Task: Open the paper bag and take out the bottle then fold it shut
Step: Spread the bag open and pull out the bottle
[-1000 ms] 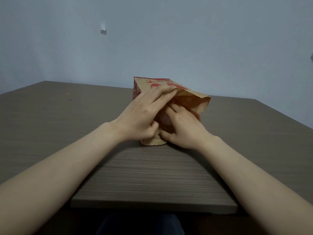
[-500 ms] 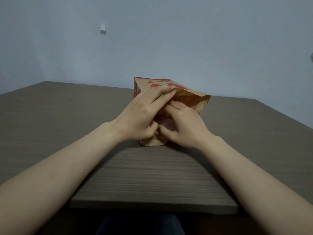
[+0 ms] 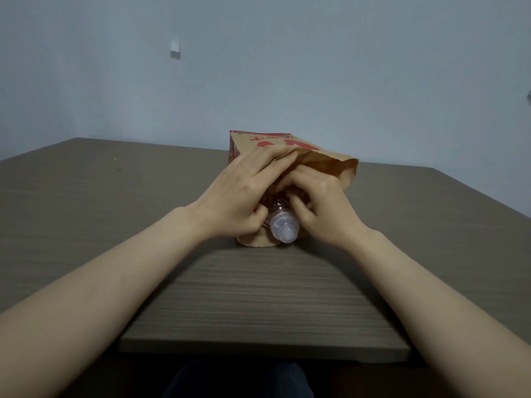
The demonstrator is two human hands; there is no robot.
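Note:
A brown paper bag (image 3: 330, 163) with red print lies on its side in the middle of the table, its mouth facing me. A clear plastic bottle (image 3: 283, 228) with a pale cap sticks out of the mouth, cap toward me; most of its body is hidden inside the bag and behind my fingers. My left hand (image 3: 241, 193) rests on the bag's upper left flap and grips the paper at the mouth. My right hand (image 3: 321, 208) is curled around the bottle's neck and shoulder, just right of the cap.
The grey-brown wooden table (image 3: 115, 214) stretches wide on both sides of the bag, with its front edge (image 3: 258, 350) near me. A plain blue-grey wall stands behind, with a small white fitting (image 3: 174, 48) on it.
The bottle's cap has come out of the bag's mouth toward me. My right hand has drawn back a little with it. My left hand has stayed on the bag.

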